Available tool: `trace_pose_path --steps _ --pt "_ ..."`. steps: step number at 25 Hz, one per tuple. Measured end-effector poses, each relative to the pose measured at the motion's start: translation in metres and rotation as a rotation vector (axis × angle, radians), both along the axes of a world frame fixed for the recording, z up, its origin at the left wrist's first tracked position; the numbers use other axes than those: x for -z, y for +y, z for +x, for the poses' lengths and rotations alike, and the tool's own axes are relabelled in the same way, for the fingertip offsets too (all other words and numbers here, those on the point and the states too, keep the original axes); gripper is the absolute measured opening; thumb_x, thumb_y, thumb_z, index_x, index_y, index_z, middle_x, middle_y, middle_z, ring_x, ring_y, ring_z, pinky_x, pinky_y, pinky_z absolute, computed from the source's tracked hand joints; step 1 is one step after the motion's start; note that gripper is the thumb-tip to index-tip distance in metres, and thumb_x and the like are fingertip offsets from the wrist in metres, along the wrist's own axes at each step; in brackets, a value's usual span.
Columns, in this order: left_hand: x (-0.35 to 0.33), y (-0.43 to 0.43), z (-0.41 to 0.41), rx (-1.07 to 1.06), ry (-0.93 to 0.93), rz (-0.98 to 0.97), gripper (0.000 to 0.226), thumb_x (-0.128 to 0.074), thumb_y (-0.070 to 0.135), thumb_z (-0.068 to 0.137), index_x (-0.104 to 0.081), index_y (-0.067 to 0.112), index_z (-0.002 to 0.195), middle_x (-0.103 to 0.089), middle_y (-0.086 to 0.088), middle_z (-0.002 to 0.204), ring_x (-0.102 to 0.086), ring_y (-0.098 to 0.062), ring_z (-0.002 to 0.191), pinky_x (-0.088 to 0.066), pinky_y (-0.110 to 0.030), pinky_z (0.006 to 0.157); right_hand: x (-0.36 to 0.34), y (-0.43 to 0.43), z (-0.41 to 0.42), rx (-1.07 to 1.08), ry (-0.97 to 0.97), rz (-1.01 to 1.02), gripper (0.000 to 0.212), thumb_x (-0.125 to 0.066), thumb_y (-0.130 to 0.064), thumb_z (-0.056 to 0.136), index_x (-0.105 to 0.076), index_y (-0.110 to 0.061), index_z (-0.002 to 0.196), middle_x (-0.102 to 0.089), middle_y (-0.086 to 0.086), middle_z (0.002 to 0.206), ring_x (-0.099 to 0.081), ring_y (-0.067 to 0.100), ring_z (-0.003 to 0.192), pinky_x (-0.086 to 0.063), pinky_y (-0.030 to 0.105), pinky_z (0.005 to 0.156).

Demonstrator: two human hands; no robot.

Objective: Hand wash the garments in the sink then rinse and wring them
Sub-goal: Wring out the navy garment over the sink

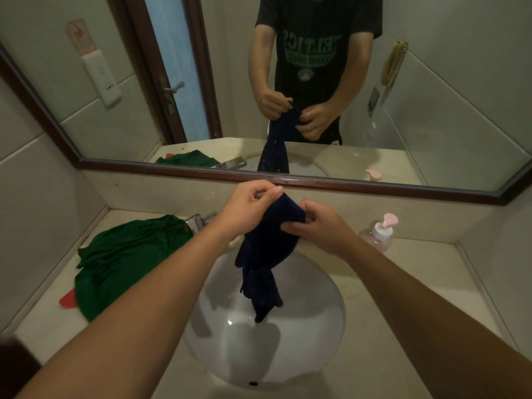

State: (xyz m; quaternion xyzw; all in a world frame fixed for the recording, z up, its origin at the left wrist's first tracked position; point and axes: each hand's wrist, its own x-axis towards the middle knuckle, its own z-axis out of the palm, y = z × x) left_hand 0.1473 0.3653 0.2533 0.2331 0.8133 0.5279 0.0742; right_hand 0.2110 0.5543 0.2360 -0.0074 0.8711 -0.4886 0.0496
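A dark navy garment (pixel 266 254) hangs over the white round sink (pixel 316 321), its lower end dangling into the basin. My left hand (pixel 247 208) pinches its top edge between thumb and fingers. My right hand (pixel 319 228) grips the upper right part of the same cloth. A green garment (pixel 123 260) lies crumpled on the counter to the left of the sink, with a red piece (pixel 67 299) showing under it.
A chrome tap (pixel 198 221) stands behind the sink, partly hidden by my left forearm. A soap pump bottle with a pink top (pixel 380 231) sits at the back right of the beige counter (pixel 417 277). A wide mirror (pixel 431 110) covers the wall ahead.
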Motion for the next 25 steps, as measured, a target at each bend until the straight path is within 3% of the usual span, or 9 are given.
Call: trace_pose_path --steps 3,6,9,13,15,18,20,23,25 --pt "0.001 0.006 0.004 -0.09 -0.027 0.099 0.024 -0.056 0.035 0.103 -0.072 0.019 0.095 -0.071 -0.001 0.088 -0.068 -0.01 0.085 -0.055 -0.031 0.08 0.046 -0.016 0.004 0.088 -0.109 -0.132 0.037 -0.087 -0.026 0.082 -0.061 -0.024 0.108 -0.071 -0.003 0.103 -0.071 0.015 0.095 -0.061 0.044 0.085" --pt "-0.001 -0.003 -0.001 -0.096 -0.004 0.063 0.024 -0.056 0.035 0.103 -0.072 0.019 0.094 -0.07 0.004 0.083 -0.066 -0.005 0.08 -0.053 -0.024 0.076 0.072 -0.031 0.004 0.164 -0.122 -0.177 0.018 -0.07 -0.032 0.098 -0.062 -0.021 0.11 -0.072 0.0 0.106 -0.071 0.018 0.094 -0.061 0.05 0.087" --pt "0.004 -0.032 -0.015 -0.152 0.047 -0.077 0.022 -0.058 0.037 0.102 -0.072 0.025 0.09 -0.071 0.008 0.084 -0.066 -0.004 0.08 -0.05 -0.027 0.075 0.061 -0.018 0.002 0.181 -0.131 -0.285 0.002 -0.061 -0.02 0.104 -0.064 -0.019 0.103 -0.072 0.009 0.102 -0.072 0.021 0.089 -0.063 0.046 0.084" --pt "0.014 -0.06 -0.023 -0.115 0.116 -0.218 0.022 -0.058 0.037 0.101 -0.074 0.028 0.089 -0.072 0.008 0.087 -0.065 -0.004 0.081 -0.05 -0.028 0.075 0.031 0.012 0.001 0.001 -0.053 0.037 0.02 -0.059 -0.021 0.105 -0.065 -0.032 0.089 -0.068 -0.001 0.087 -0.068 0.018 0.084 -0.059 0.039 0.078" --pt "0.016 -0.066 -0.028 -0.089 0.132 -0.295 0.022 -0.055 0.039 0.102 -0.072 0.029 0.092 -0.071 0.006 0.088 -0.064 -0.007 0.083 -0.053 -0.032 0.077 0.023 0.016 0.001 -0.036 -0.007 0.118 0.018 -0.057 -0.025 0.106 -0.066 -0.028 0.09 -0.068 0.002 0.086 -0.067 0.021 0.081 -0.056 0.041 0.075" --pt "0.026 -0.061 -0.031 -0.153 0.169 -0.338 0.025 -0.051 0.039 0.104 -0.07 0.023 0.099 -0.068 0.006 0.091 -0.062 -0.011 0.085 -0.053 -0.04 0.082 0.017 0.008 0.0 0.076 -0.055 -0.301 0.019 -0.053 -0.019 0.108 -0.068 -0.007 0.11 -0.071 0.019 0.1 -0.072 0.031 0.091 -0.064 0.04 0.075" --pt "0.035 -0.043 -0.022 -0.282 0.252 -0.358 0.023 -0.051 0.04 0.104 -0.065 0.022 0.107 -0.062 0.006 0.101 -0.058 -0.013 0.092 -0.051 -0.039 0.086 0.016 0.0 -0.004 0.162 -0.073 -0.485 0.023 -0.051 -0.02 0.109 -0.067 -0.004 0.115 -0.072 0.021 0.103 -0.072 0.032 0.091 -0.061 0.039 0.073" --pt "0.054 -0.007 0.009 -0.404 0.211 -0.339 0.032 -0.052 0.053 0.098 -0.053 0.022 0.108 -0.05 0.005 0.104 -0.05 -0.011 0.092 -0.046 -0.029 0.08 0.016 -0.012 -0.014 0.256 -0.049 -0.65 0.027 -0.051 -0.02 0.109 -0.065 0.003 0.109 -0.069 0.022 0.097 -0.069 0.033 0.089 -0.06 0.046 0.075" --pt "0.072 0.008 0.031 -0.26 0.124 -0.176 0.027 -0.055 0.049 0.098 -0.052 0.022 0.099 -0.054 0.006 0.091 -0.052 -0.005 0.077 -0.043 -0.019 0.068 0.013 -0.017 -0.018 0.307 -0.03 -0.678 0.032 -0.051 -0.022 0.109 -0.06 0.008 0.101 -0.062 0.023 0.09 -0.066 0.034 0.085 -0.062 0.052 0.079"
